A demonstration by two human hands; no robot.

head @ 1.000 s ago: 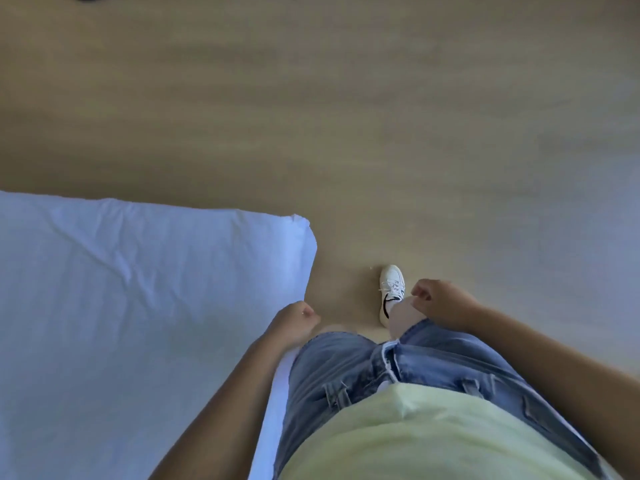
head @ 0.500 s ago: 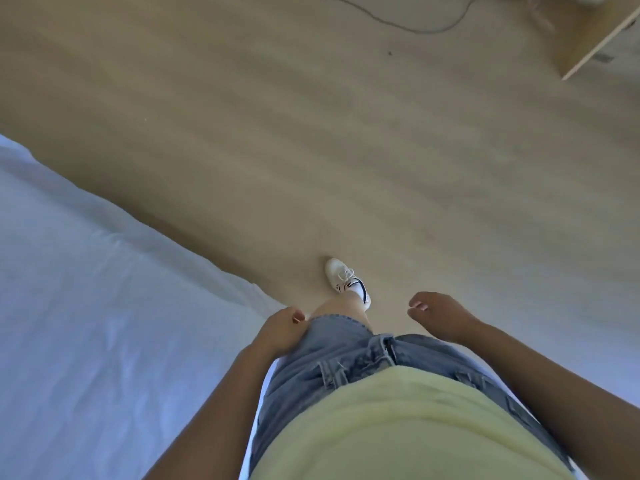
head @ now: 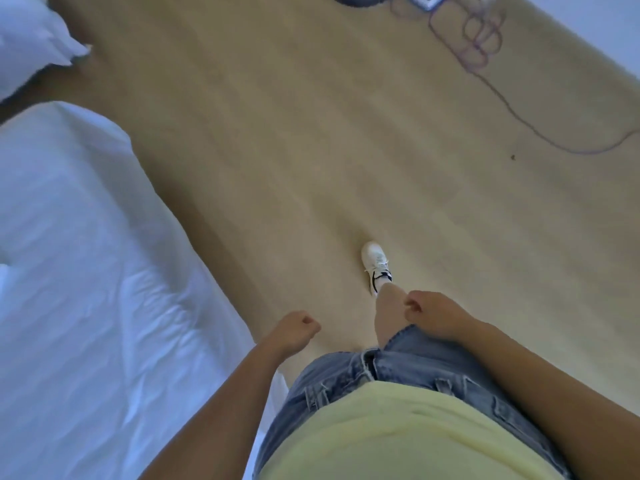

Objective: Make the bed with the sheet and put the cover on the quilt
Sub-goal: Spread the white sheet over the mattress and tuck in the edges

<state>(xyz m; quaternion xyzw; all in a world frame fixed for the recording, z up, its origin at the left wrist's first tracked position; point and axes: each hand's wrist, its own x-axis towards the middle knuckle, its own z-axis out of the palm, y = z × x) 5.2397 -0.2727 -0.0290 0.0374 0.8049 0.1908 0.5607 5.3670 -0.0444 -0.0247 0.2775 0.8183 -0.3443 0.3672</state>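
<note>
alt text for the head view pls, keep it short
Seen from above, a person stands beside a bed covered by a wrinkled white sheet, left hand and right hand loosely curled, holding nothing. One white sneaker is set forward on the wooden floor; a purple cable lies top right.

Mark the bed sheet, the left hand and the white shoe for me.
bed sheet [head: 90,278]: head view, on the wrinkled middle of the fabric.
left hand [head: 295,329]: head view, on the back of the hand.
white shoe [head: 375,263]: head view, on the laced top.
</note>
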